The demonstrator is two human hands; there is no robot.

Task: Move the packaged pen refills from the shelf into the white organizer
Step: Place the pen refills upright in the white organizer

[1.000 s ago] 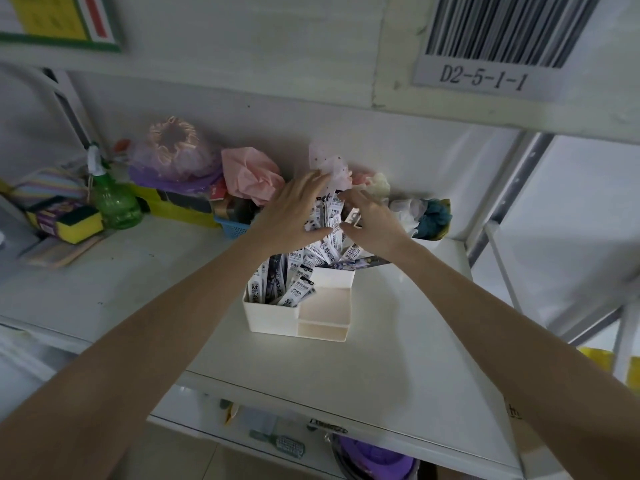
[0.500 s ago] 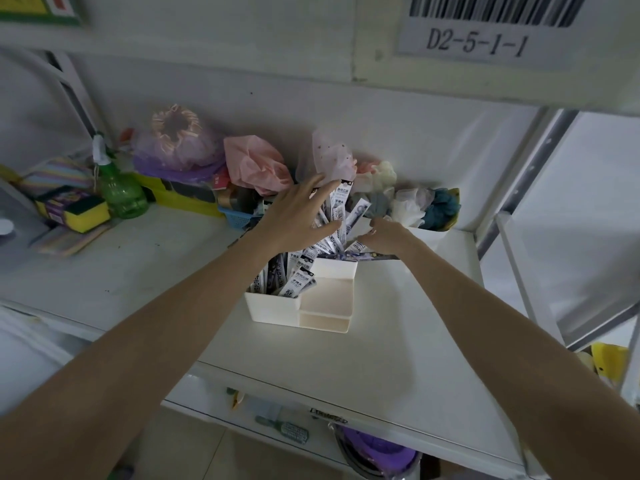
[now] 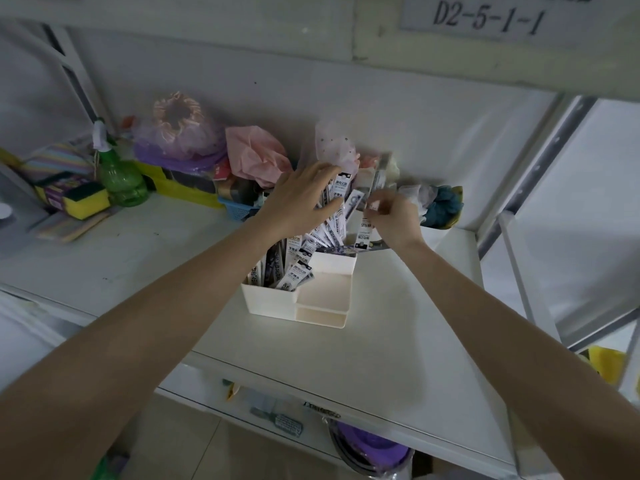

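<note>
Standing bunched in the white organizer (image 3: 273,299) on the shelf (image 3: 398,341), packaged pen refills (image 3: 304,254) fanning upward, left hand (image 3: 298,202) resting spread-open against them, right hand (image 3: 391,220) pinching one refill pack (image 3: 379,174) between closed fingers (image 3: 375,206).

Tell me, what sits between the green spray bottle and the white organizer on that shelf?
In the head view, only bare white shelf lies between the green spray bottle and the white organizer.
</note>
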